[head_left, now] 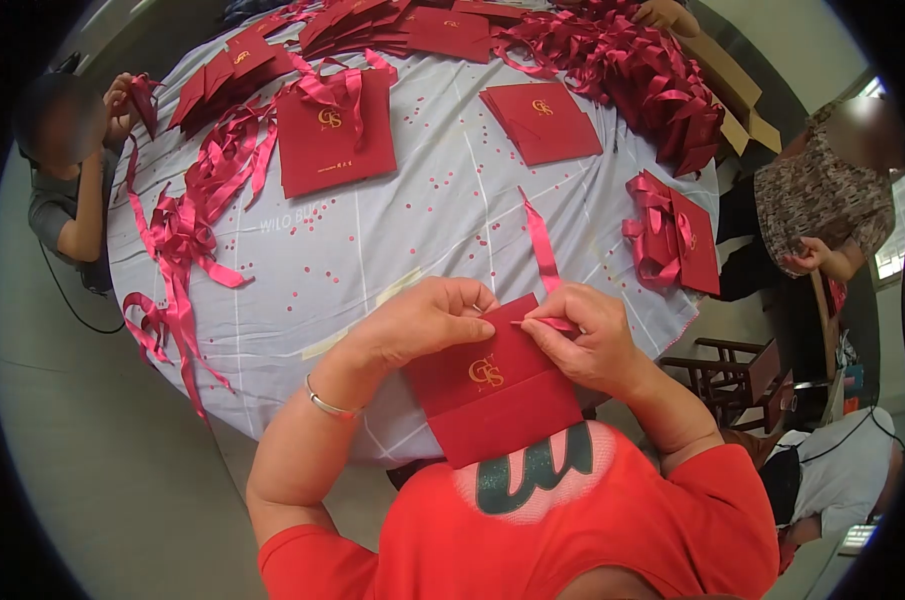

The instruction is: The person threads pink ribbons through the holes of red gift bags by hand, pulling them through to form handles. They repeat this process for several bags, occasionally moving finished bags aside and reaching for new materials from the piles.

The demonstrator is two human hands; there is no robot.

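Observation:
A flat red paper bag (492, 395) with a gold logo lies against my chest at the table's near edge. My left hand (422, 320) pinches its top left edge. My right hand (582, 340) grips the top right edge and pinches the end of a red ribbon (542, 245) that trails up across the cloth.
A round table with a grey cloth (412, 230) holds stacks of red bags (337, 135), another stack (542, 120), bags with ribbons (677, 240) and piles of loose ribbons (187, 220). One person sits at the left (67, 190), another at the right (822, 200). A wooden stool (737, 375) stands right.

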